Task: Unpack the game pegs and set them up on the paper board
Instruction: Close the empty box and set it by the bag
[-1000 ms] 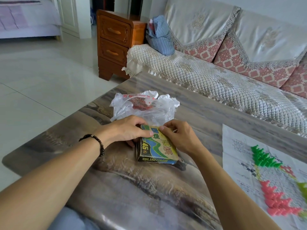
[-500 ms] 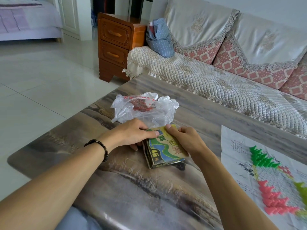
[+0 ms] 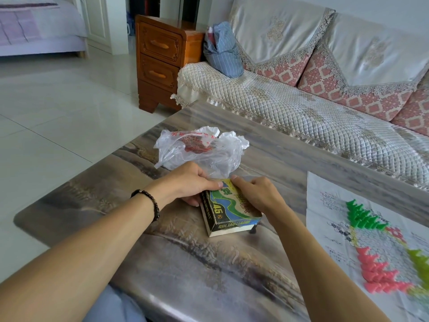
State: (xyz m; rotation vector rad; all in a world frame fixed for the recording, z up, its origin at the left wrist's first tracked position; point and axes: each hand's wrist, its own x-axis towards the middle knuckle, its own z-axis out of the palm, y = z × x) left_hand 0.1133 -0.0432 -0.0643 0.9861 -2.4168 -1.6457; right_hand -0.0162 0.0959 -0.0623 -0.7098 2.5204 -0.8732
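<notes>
At the middle of the table (image 3: 290,145) we have the peg box (image 3: 229,209) lying flat, its long axis running away from us and slightly left, its printed end facing us. Both our hands meet at its far end: the left hand (image 3: 190,182) curls around the far left corner, thumb on top, and the right hand (image 3: 255,194) lies along the right edge with its fingertips pinching the far rim, so each grip is clamped on the box. We judge the next move turns on that far end, where the lid or flap would lift; both hands are equally near it. A crumpled plastic bag (image 3: 204,149) sits just behind the box, touching our left hand. Well apart to the right lies the paper board (image 3: 329,205), with green pegs (image 3: 362,216) and pink pegs (image 3: 380,273) already standing on it. Beyond the glossy, marble-patterned table we see a quilted sofa (image 3: 290,108), a wooden cabinet (image 3: 160,59) and a pale tiled floor (image 3: 58,112).
</notes>
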